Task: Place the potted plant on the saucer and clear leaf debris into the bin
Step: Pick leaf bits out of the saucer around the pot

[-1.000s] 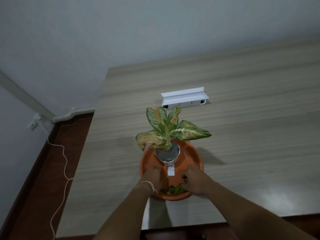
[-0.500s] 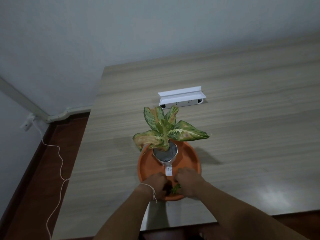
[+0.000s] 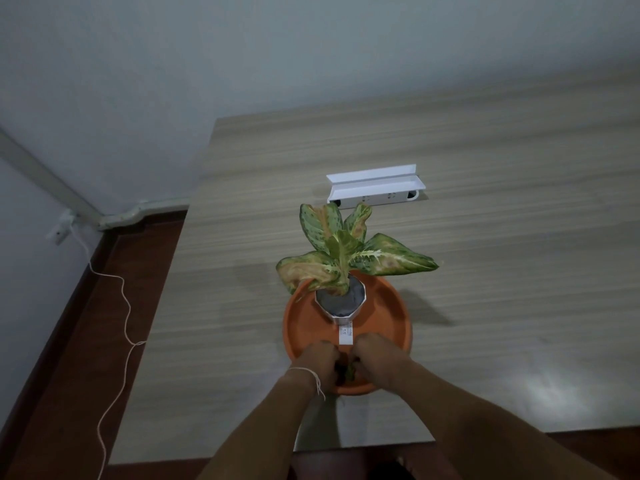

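A small white faceted pot (image 3: 341,301) with a green and pink leafy plant (image 3: 341,252) stands in the orange saucer (image 3: 388,317) on the wooden table. My left hand (image 3: 320,360) and my right hand (image 3: 372,356) are pressed together at the saucer's near edge. Both are cupped around a small clump of green leaf debris (image 3: 349,372), of which only a sliver shows between the fingers. No bin is in view.
A white power strip box (image 3: 375,187) lies on the table (image 3: 485,237) behind the plant. The table's left edge drops to a dark red floor (image 3: 86,341) with a white cord (image 3: 117,327) trailing from a wall socket. A wall rises behind.
My two hands have come together over the saucer's near edge, gathering the scattered leaf bits into one clump between them. The pot and saucer stayed in place.
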Action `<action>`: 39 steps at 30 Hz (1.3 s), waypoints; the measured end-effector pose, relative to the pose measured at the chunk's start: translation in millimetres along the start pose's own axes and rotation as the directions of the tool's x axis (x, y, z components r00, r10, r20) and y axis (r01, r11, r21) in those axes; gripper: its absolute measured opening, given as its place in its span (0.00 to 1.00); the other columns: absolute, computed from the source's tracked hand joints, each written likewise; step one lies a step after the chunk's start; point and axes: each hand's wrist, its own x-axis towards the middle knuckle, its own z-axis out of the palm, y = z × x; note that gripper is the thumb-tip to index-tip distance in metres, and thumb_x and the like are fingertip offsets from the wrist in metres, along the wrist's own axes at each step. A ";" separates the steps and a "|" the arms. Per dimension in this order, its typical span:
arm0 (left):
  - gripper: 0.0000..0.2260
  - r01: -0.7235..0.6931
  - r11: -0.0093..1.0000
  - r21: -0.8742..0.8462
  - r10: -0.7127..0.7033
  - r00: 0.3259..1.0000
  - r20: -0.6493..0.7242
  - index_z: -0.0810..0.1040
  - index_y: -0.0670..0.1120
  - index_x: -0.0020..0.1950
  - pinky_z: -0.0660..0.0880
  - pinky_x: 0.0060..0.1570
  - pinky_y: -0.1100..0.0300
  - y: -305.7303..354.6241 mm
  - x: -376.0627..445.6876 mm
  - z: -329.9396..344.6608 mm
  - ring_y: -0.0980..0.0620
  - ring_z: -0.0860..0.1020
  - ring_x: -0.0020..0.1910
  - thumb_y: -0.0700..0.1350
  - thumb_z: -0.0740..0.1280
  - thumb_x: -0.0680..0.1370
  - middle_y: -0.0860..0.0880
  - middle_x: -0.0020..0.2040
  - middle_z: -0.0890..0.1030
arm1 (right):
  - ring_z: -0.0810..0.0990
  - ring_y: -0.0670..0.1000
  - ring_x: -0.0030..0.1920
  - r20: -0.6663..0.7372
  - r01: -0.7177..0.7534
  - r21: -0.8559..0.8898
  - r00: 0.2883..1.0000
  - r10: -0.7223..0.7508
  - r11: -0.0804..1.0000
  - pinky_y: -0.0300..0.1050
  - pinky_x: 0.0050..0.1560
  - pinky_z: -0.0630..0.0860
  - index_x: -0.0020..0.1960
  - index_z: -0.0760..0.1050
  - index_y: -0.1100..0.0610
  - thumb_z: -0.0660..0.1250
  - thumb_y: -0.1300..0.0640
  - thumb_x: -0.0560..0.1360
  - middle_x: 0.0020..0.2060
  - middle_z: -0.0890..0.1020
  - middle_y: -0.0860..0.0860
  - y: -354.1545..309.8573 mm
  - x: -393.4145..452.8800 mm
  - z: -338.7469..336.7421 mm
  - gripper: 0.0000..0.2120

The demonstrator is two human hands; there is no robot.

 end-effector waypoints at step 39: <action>0.07 0.245 0.874 -0.420 -0.381 0.881 -0.280 0.86 0.44 0.45 0.74 0.53 0.65 5.4 -31.7 -35.0 0.49 0.82 0.51 0.38 0.69 0.71 0.46 0.48 0.86 | 0.79 0.33 0.36 -0.309 0.077 0.418 0.949 0.062 0.905 0.26 0.38 0.71 0.46 0.87 0.54 0.74 0.60 0.73 0.35 0.83 0.37 18.2 -25.9 -62.6 0.04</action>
